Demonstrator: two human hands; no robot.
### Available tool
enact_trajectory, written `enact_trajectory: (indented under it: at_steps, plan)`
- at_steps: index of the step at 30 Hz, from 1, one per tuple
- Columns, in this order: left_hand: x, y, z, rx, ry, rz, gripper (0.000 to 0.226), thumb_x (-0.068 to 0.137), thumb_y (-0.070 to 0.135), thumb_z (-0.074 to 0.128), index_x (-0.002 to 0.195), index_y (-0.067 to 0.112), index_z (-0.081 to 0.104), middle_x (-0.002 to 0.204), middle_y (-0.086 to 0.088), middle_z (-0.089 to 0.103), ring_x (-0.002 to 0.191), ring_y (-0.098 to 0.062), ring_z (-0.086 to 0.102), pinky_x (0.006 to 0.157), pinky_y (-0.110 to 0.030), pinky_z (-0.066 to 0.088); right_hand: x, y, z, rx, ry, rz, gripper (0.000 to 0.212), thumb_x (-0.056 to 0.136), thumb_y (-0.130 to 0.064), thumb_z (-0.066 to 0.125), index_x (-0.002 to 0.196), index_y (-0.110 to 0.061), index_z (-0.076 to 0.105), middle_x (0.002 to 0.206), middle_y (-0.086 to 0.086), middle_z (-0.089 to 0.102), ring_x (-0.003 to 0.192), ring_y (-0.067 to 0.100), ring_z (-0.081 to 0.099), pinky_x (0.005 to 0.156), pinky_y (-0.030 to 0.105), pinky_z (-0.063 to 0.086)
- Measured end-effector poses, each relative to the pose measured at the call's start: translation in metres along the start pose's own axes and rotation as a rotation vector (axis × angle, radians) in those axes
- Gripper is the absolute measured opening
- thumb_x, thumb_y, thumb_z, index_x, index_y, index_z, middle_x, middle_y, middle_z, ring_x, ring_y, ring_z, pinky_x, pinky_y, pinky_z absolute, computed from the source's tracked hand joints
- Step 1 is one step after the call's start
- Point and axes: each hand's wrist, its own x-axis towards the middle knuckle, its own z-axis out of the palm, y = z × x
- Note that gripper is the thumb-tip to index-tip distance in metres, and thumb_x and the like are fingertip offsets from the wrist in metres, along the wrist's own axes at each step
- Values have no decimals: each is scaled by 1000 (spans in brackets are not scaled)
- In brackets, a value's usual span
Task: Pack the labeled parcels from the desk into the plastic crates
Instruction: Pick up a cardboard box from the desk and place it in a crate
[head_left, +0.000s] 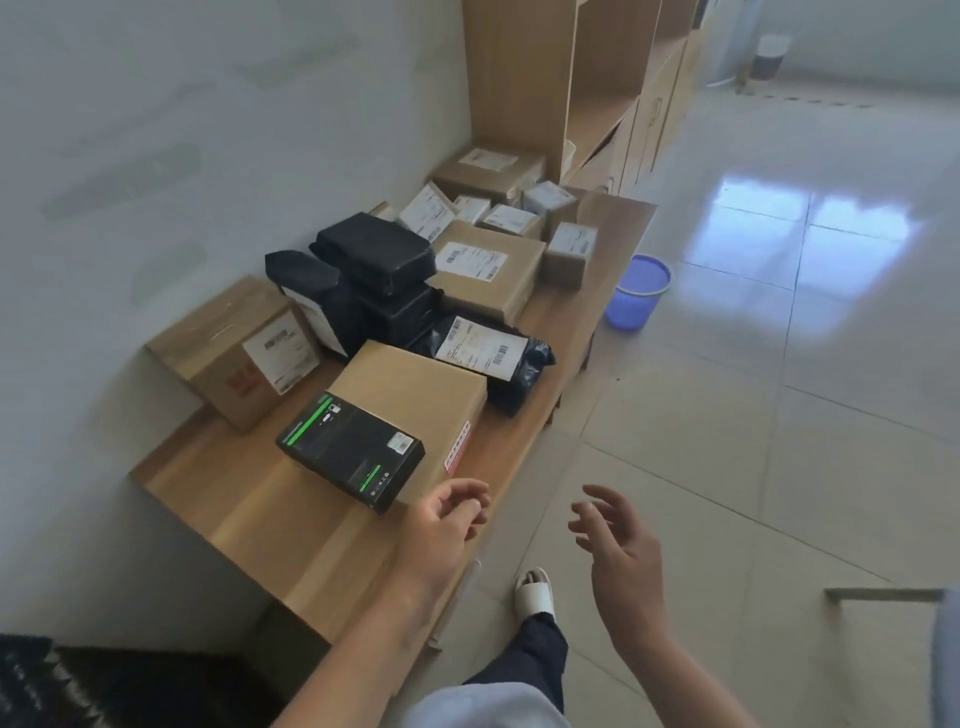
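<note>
Parcels (470, 260) crowd the far part of the wooden counter (270, 514), up to the wall. The near end of the counter is bare wood. A black box (350, 451) with green marks leans on a brown box (415, 395) beside that bare part. The left hand (447, 525) hangs over the counter's front edge, just beside the black box, fingers loose, holding nothing. The right hand (621, 551) floats over the floor (753, 415) past that edge, fingers spread, holding nothing.
</note>
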Motion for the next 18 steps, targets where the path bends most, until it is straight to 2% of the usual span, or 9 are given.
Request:
enact_trajectory:
  at_steps: [3, 5, 8, 12, 16, 18]
  plan:
    - [45, 26, 25, 33, -11, 18, 23, 99, 1, 57, 98, 16, 74, 100, -7, 76, 88, -15, 68, 87, -32, 58, 52, -15, 1, -74, -18, 2, 17, 101, -14, 62, 104, -29, 70, 96, 3, 75, 87, 17, 73, 84, 44, 59]
    - [72, 43, 39, 33, -29, 25, 21, 100, 6, 59, 100, 20, 74, 100, -3, 75, 92, -14, 69, 85, -27, 59, 84, -25, 6, -130, -66, 9, 17, 100, -15, 63, 102, -30, 70, 94, 2, 75, 87, 18, 73, 85, 46, 59]
    - [108, 62, 52, 53, -11, 41, 21, 99, 10, 61, 100, 26, 74, 96, 6, 76, 97, -14, 70, 89, -30, 60, 129, -42, 19, -214, -147, 5, 16, 100, -19, 65, 102, -33, 70, 92, -2, 75, 90, 19, 73, 84, 44, 60]
    - [150, 83, 47, 40, 73, 65, 24, 97, 10, 62, 101, 29, 76, 99, 9, 77, 103, -12, 70, 96, -35, 57, 177, -66, 40, -268, -245, -29, 15, 100, -22, 63, 101, -36, 69, 93, -5, 75, 88, 15, 73, 81, 39, 59]
    - [168, 92, 28, 118, 242, 73, 17, 97, 16, 63, 107, 28, 72, 109, 12, 71, 109, -5, 63, 94, -25, 52, 209, -72, 61, -295, -333, -2, 13, 101, -21, 62, 107, -30, 69, 99, -2, 73, 94, 21, 71, 84, 43, 59]
    - [173, 89, 12, 230, 363, 66, 21, 96, 20, 65, 115, 28, 68, 120, 12, 64, 120, -8, 56, 96, -25, 43, 223, -76, 78, -308, -415, 19, 14, 101, -20, 61, 111, -26, 68, 99, -2, 72, 96, 21, 70, 82, 38, 58]
